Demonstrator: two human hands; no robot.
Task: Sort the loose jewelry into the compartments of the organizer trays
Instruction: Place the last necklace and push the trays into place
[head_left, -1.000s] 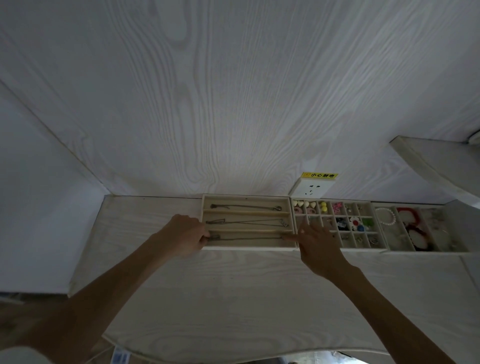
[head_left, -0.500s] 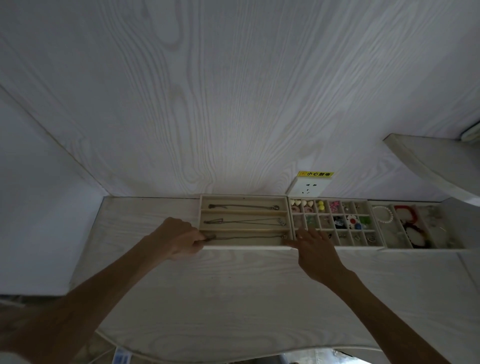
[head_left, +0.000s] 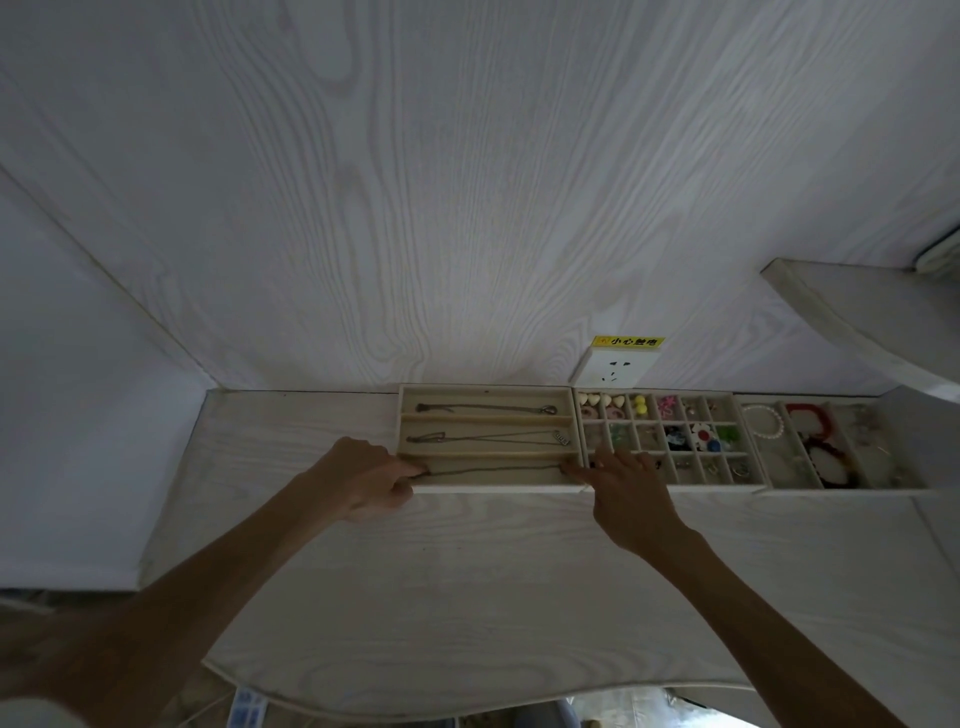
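A beige three-slot tray (head_left: 488, 489) stands against the wall with one thin chain necklace in each long slot. The nearest chain (head_left: 493, 471) lies stretched along the front slot. My left hand (head_left: 371, 478) pinches its left end at the tray's left edge. My right hand (head_left: 621, 480) holds its right end with the fingertips at the tray's right edge. To the right sits a grid tray (head_left: 670, 488) with small earrings, beads and charms in its cells. Further right, a tray (head_left: 841, 487) with long slots holds bracelets.
A white wall socket (head_left: 615, 368) with a yellow warning label is above the grid tray. A white shelf (head_left: 857, 317) juts out at upper right. The pale wood-grain desk (head_left: 467, 597) has a side wall on the left and a curved front edge.
Both hands have kept hold of the front chain's ends and the chain now lies straighter in the front slot. The view has shifted slightly.
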